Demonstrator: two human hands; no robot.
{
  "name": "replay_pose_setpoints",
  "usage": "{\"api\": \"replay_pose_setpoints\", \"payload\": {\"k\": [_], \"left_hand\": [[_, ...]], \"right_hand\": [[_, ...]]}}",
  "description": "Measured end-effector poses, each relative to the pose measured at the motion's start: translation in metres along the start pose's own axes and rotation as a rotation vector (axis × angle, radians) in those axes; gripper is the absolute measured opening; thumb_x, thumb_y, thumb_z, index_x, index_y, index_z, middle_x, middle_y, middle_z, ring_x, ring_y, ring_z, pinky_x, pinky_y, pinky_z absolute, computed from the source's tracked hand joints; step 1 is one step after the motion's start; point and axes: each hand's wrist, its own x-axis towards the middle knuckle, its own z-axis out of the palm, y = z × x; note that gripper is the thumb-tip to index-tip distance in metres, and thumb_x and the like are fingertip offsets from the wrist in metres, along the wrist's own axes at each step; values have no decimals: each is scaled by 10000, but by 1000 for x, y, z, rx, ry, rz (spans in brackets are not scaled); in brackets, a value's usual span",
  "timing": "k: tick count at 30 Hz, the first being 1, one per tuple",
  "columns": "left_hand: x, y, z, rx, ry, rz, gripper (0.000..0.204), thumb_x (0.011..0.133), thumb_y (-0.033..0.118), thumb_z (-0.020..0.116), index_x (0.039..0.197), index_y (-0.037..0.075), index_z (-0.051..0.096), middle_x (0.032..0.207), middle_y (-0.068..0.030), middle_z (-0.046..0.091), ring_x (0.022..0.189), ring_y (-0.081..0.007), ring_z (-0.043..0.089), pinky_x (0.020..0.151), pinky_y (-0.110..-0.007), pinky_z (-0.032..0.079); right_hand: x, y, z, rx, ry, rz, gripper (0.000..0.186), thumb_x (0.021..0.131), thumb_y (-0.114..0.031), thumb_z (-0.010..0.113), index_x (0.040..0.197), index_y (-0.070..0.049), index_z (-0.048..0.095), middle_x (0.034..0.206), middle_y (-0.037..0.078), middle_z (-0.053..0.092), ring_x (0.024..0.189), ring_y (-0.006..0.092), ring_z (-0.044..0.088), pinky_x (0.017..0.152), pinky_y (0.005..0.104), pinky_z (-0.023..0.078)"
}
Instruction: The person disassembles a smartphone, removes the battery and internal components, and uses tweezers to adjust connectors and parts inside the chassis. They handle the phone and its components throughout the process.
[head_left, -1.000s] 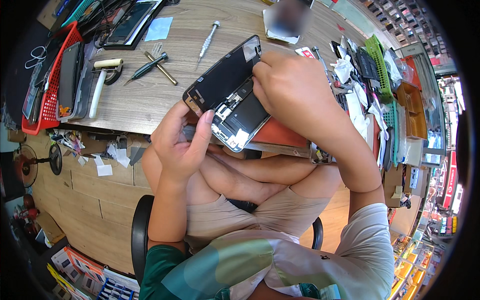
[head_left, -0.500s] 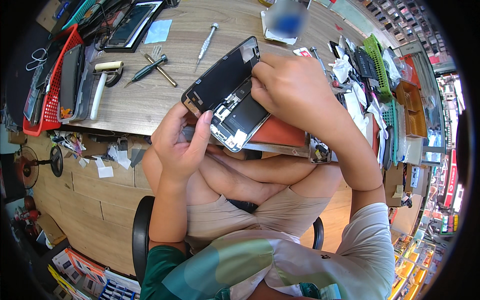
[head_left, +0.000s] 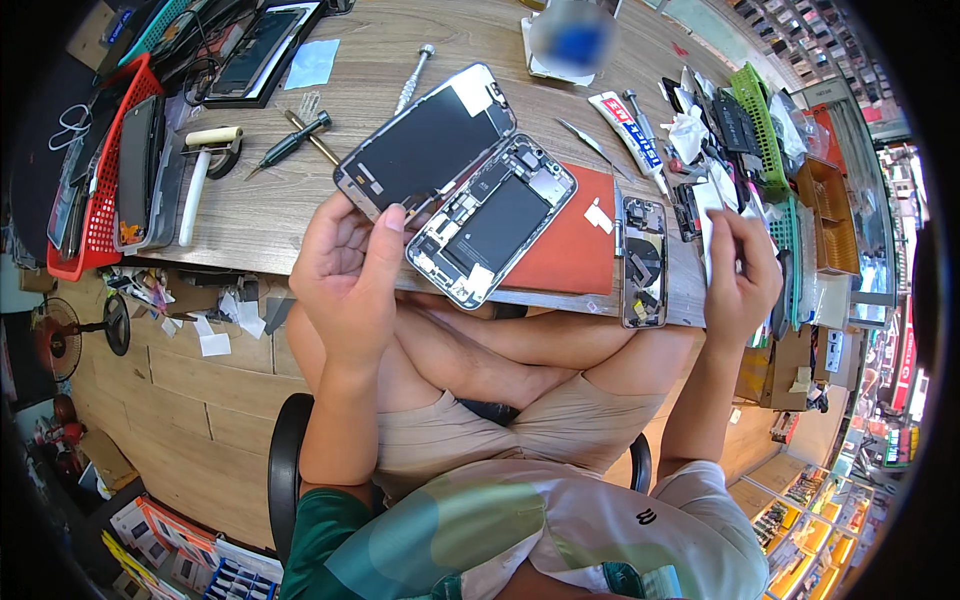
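In the head view, the left hand (head_left: 345, 265) holds an opened phone (head_left: 458, 185) at the near edge of the wooden workbench (head_left: 260, 200). The fingers are curled under the device and the thumb is laid up along its near left edge, so the hand grips it from below and from the left. The phone lies just above and to the right of that hand, spread like a book: the dark screen panel (head_left: 425, 140) is folded out to the upper left, and the body (head_left: 495, 220) with its battery and boards faces up at the lower right. The body overlaps a red mat (head_left: 565, 250) on the bench.

The right hand (head_left: 740, 275) is well apart from the phone, at the bench's right end. Its fingers are drawn together around a thin dark tool (head_left: 730, 235), too small to identify, beside a heap of small parts and white scraps (head_left: 700, 135).

Between the two hands, a second phone frame (head_left: 643, 260) lies flat, just right of the red mat. Farther back lie a screwdriver (head_left: 290, 143) with a dark handle, a silver screwdriver (head_left: 413, 77) and tweezers (head_left: 590, 143). A red basket (head_left: 95, 225) stands at the left.
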Motion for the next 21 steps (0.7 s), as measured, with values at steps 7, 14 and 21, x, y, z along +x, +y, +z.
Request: {"api": "replay_pose_setpoints", "payload": {"k": [7, 14, 21], "left_hand": [[10, 10, -4, -13, 65, -55, 299, 1094, -10, 687, 1360, -143, 652, 1194, -226, 801, 969, -273, 832, 822, -352, 688], [12, 15, -20, 68, 132, -94, 373, 1074, -12, 698, 1406, -160, 616, 1155, -250, 803, 908, -292, 840, 713, -330, 691], [16, 26, -8, 136, 47, -168, 683, 1021, -59, 741, 1623, -142, 428, 1139, -269, 796, 917, -280, 837, 726, -325, 683]], "right_hand": [[-82, 72, -24, 88, 209, 405, 147, 1136, -78, 678, 1077, 27, 762, 995, 10, 713, 907, 70, 602, 803, 234, 464], [-102, 71, 1, -5, 285, 288, 197, 1150, -103, 692, 1007, 26, 729, 868, 1, 623, 759, 82, 460, 669, 278, 358], [-98, 74, 8, -40, 332, 179, 165, 1115, -42, 728, 969, 36, 726, 809, 10, 575, 699, 101, 418, 613, 310, 309]]}}
